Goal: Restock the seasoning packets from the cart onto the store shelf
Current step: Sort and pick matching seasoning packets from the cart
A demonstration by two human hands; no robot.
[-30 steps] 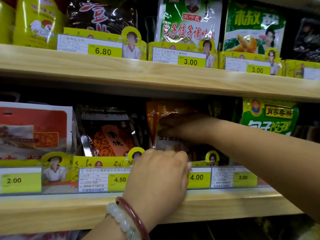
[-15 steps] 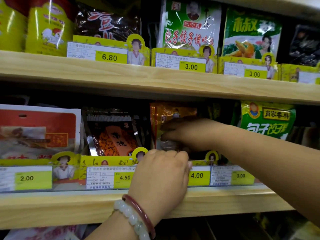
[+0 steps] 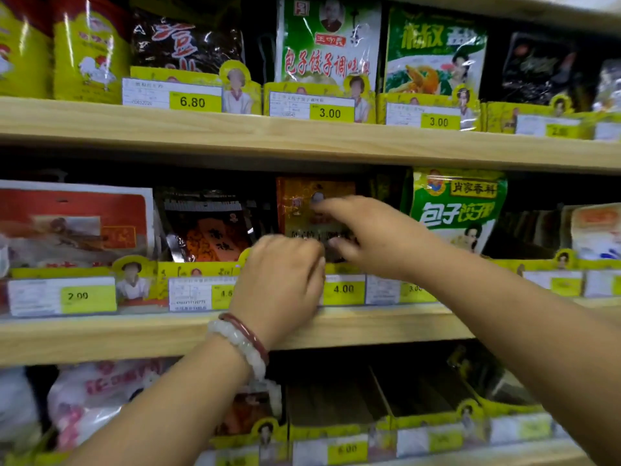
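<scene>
Fingers (image 3: 331, 206) of the right hand (image 3: 376, 237) lie loosely spread against the orange seasoning packet (image 3: 302, 203), thumb lower on its front. Left hand (image 3: 279, 284) is curled in front of the packet's bottom edge, grip hidden, just above the 4.00 price tag (image 3: 343, 289).

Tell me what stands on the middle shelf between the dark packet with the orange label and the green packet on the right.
In the head view, an orange seasoning packet stands there, between the dark packet and the green packet. The right hand touches its front; the left hand covers its bottom.
</scene>
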